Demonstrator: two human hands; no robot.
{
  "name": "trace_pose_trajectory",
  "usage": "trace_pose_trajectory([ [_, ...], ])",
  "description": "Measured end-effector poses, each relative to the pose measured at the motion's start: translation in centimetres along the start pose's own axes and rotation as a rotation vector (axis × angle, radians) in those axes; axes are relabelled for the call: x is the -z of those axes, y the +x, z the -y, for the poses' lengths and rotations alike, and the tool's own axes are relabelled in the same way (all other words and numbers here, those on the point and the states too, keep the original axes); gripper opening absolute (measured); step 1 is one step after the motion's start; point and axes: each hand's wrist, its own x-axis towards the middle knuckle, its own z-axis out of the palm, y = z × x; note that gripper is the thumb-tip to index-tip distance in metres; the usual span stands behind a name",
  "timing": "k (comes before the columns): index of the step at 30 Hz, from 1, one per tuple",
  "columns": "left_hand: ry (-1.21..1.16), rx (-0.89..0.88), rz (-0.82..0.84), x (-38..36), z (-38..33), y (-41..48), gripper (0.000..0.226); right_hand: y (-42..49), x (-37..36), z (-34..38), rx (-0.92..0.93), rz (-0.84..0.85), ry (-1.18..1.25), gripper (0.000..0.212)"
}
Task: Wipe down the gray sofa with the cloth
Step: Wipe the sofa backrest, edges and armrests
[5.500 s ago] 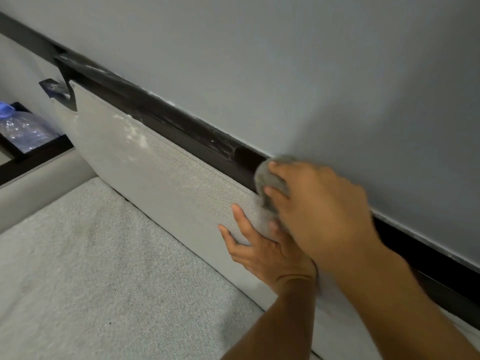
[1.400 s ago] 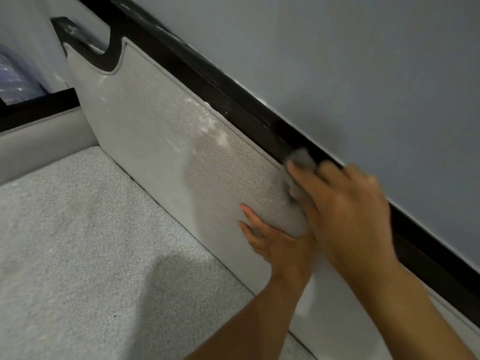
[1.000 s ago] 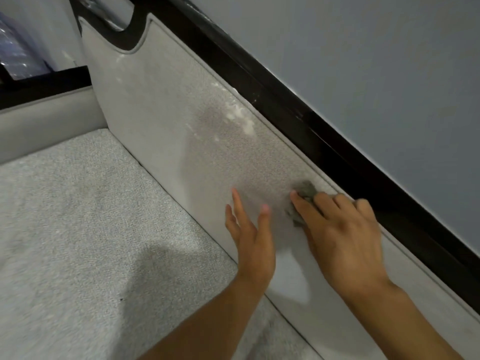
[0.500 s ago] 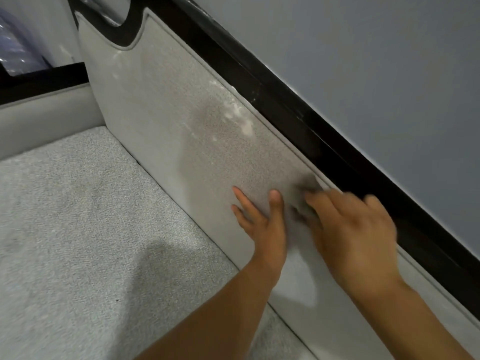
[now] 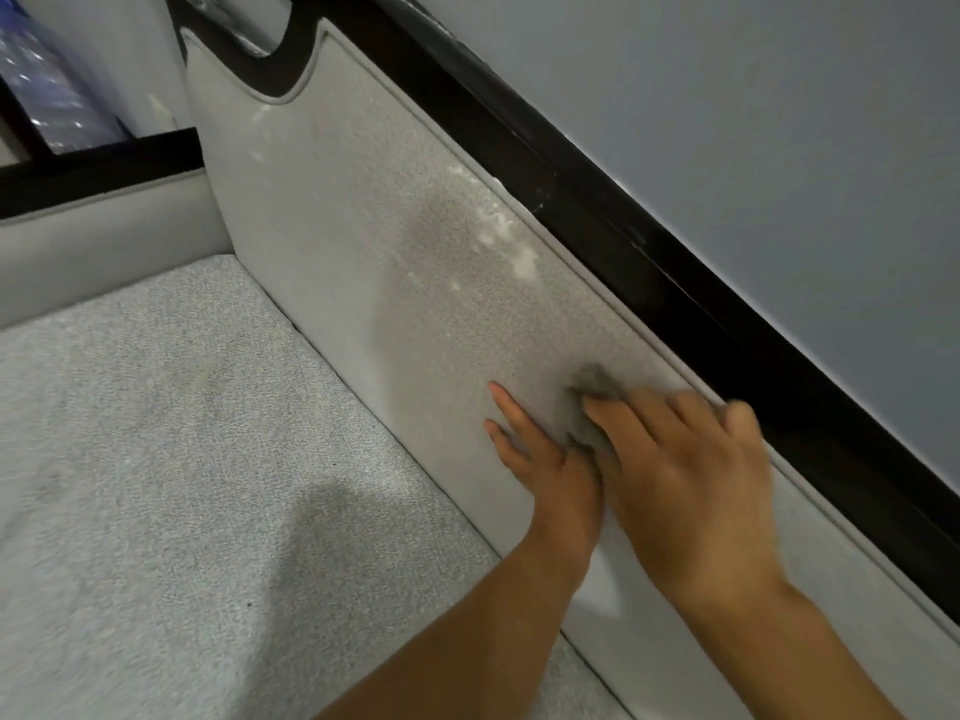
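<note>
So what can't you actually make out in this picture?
Head view:
Cloth: mostly under the right hand; shape hidden.
Right fingers: motion-blurred; pinching or just pressing, unclear.
Left hand: thumb hidden behind the right hand.
Plastic thing, top left: cut off by the edge; unidentifiable.
Sofa: its right end runs out of frame.

My dark gray cloth, sofa backrest in light gray speckled weave, chalky white smudges near its top edge, seat cushion a paler flecked gray, glossy black frame, flat blue-gray wall, bluish clear plastic at the corner
</note>
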Motion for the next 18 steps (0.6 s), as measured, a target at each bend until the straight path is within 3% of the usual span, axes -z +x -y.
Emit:
trace_pose_trajectory([
  [5,-0.250,0.048,0.084,1.1,-1.9,-1.5,0.092,-1.1,2.6,-3.1,-0.108,-0.109,-0.012,0.031],
  [8,-0.229,0.042,0.061,2.2,-2.9,-2.4,0.092,3.0,3.2,-3.6,-0.232,-0.136,0.122,0.027],
  [10,-0.258,0.054,0.021,2.2,-4.8,-2.8,0.101,6.1,2.7,-2.4,-0.211,-0.117,0.169,0.030],
  [15,-0.316,0.126,-0.053,0.9,-8.4,-2.2,0.109,12.0,2.9,-0.9,-0.265,-0.186,0.321,0.017],
  [18,-0.345,0.155,-0.120,0.4,-7.9,-1.4,0.118,10.3,3.0,-2.1,-0.298,-0.134,0.454,0.009],
])
